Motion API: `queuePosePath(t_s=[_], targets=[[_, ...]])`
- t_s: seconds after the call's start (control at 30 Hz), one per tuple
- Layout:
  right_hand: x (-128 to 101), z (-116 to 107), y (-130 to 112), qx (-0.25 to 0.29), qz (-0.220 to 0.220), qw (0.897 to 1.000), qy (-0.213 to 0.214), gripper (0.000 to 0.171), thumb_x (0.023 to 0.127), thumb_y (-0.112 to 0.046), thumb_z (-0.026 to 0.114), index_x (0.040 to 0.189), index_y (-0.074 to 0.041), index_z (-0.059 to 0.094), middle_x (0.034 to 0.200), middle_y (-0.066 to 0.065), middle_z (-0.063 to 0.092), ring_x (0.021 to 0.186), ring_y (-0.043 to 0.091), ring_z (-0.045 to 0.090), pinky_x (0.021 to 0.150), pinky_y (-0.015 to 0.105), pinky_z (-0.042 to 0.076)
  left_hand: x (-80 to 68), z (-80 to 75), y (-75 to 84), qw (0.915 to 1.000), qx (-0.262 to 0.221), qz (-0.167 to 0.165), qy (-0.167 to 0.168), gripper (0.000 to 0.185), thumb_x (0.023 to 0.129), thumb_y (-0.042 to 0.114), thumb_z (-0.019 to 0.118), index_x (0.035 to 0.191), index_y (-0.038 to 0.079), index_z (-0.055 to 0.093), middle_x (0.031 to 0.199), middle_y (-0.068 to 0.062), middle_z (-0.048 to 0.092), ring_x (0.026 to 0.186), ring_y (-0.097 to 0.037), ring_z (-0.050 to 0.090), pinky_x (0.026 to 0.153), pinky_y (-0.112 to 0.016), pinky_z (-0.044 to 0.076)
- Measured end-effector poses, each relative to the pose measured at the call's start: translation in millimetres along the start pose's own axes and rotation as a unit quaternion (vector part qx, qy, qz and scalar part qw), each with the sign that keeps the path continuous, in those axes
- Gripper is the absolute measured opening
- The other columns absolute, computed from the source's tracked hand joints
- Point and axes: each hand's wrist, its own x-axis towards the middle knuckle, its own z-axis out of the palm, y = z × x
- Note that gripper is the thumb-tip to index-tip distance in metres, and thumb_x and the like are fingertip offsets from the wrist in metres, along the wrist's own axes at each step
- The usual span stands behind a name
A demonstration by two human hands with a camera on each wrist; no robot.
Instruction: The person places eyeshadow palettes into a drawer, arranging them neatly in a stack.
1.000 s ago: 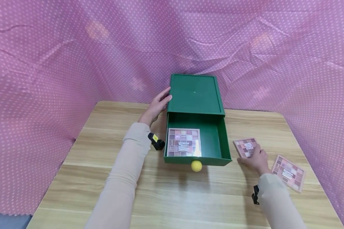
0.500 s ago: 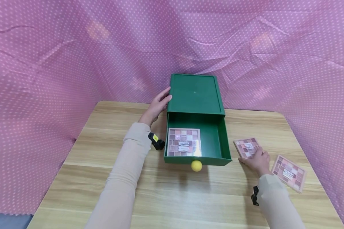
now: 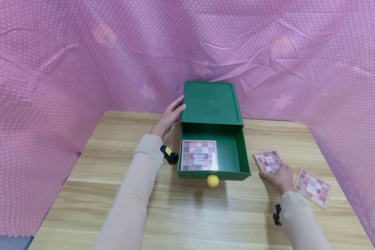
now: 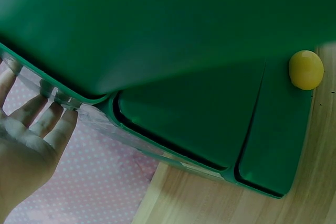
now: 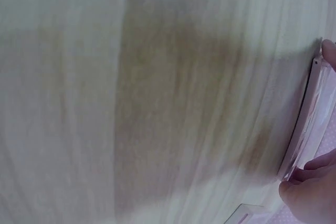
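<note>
A: What are you logging nearest?

B: The loose palette [image 3: 312, 188] is lying on the counter [image 3: 118, 152], near right. Just to its left, the right hand [image 3: 280, 177] is pinching the held palette [image 3: 268, 160] at its near end, thumb toward the left corner, fingers toward the right. That palette is sitting right of the drawer [image 3: 230, 150].

A: How should that grip be working?

B: My judgement: pressing on the frame, not the printed face. Holding only the near end is risking a dipping far end; reaching farther along the sides would be steadier.

A: Farther off?

B: The drawer is standing pulled out, its yellow knob [image 3: 213, 181] jutting nearward, the stored palette [image 3: 198, 154] lying flat in the left part. Beyond, the left hand [image 3: 168, 118] is spreading its fingers, tips touching the left side of the green case [image 3: 210, 102]; probably steadying it, so light pressure is serving best.

A: Views disagreeing?

B: Adding. The right wrist view is showing the held palette's thin edge, spanned between digits; I'm not telling whether it's clear of the counter. The left wrist view is showing fingertips meeting a clear side strip [image 4: 97, 119], which the head view is missing. Only the head view is showing the stored palette.
</note>
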Motion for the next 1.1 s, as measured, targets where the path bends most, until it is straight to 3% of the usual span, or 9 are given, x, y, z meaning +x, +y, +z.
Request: queuePosePath(t_s=[0.2,0.47,0.67,0.8,1.1], targets=[[-5,-4,-1,0.009,-0.005,1.000,-0.001,0.119,0.060,-0.058,0.067,0.127,0.019,0.006,0.116,0.036,0.023,0.099,0.042,0.030,0.088,0.055,0.028,0.9,1.0,1.6,1.0000,0.000,-0.006,-0.005,0.049,0.088,0.027,0.049,0.134,0.025,0.032,0.138,-0.002,0.026,0.116,-0.019,0.036,0.090,-0.035,0.036],[-9,-13,-6,0.024,-0.057,0.998,0.006,0.104,0.061,-0.051,0.070,0.120,0.020,0.024,0.106,0.031,0.037,0.090,0.038,0.042,0.079,0.050,0.038,-0.9,1.9,2.4,1.0000,-0.003,-0.004,0.004,0.047,0.088,0.028,0.050,0.133,0.027,0.035,0.137,0.000,0.028,0.114,-0.017,0.038,0.090,-0.035,0.036],[-10,-24,-13,0.029,-0.090,0.995,0.008,0.108,0.062,-0.049,0.071,0.123,0.021,0.018,0.109,0.036,0.036,0.093,0.042,0.042,0.080,0.052,0.037,-0.6,1.3,1.2,0.9999,-0.009,-0.002,0.007,0.047,0.087,0.028,0.051,0.132,0.027,0.037,0.136,0.000,0.028,0.114,-0.017,0.039,0.090,-0.036,0.036],[-12,-34,-22,0.013,-0.125,0.992,0.033,0.111,0.061,-0.048,0.072,0.123,0.024,0.014,0.109,0.040,0.034,0.094,0.046,0.041,0.082,0.055,0.035,-0.9,0.8,0.9,1.0000,-0.004,-0.004,0.007,0.048,0.086,0.030,0.052,0.132,0.029,0.036,0.137,0.001,0.028,0.114,-0.017,0.039,0.090,-0.034,0.036],[-21,-60,-47,-0.011,-0.202,0.972,0.121,0.083,0.058,-0.034,0.078,0.103,0.022,0.037,0.086,0.029,0.045,0.074,0.038,0.046,0.066,0.049,0.041,-1.0,1.7,0.5,1.0000,0.002,0.000,0.005,0.048,0.086,0.031,0.052,0.132,0.029,0.036,0.136,0.002,0.028,0.114,-0.017,0.039,0.089,-0.034,0.038]])
